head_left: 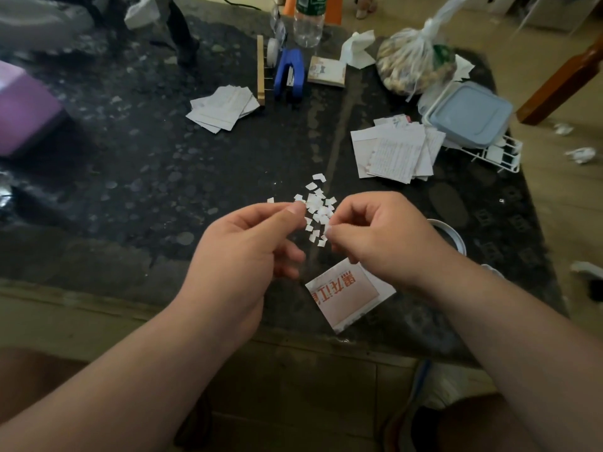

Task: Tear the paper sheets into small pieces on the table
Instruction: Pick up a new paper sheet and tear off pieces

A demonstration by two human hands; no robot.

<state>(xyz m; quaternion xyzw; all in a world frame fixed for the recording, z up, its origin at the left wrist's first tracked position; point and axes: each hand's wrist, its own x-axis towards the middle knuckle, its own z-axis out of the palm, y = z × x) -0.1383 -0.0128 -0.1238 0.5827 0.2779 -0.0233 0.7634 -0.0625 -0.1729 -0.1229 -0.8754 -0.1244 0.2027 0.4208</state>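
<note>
The left hand [248,246] and right hand [381,238] each seem to pinch a tiny paper scrap [327,230]; the paper is light and thin, best pinched close beside the tear.

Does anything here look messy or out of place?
Yes: crumpled paper wads lie on the floor right of the table, off the work surface. The torn pieces scattered mid-table look spilled, but fit the tearing job.
</note>
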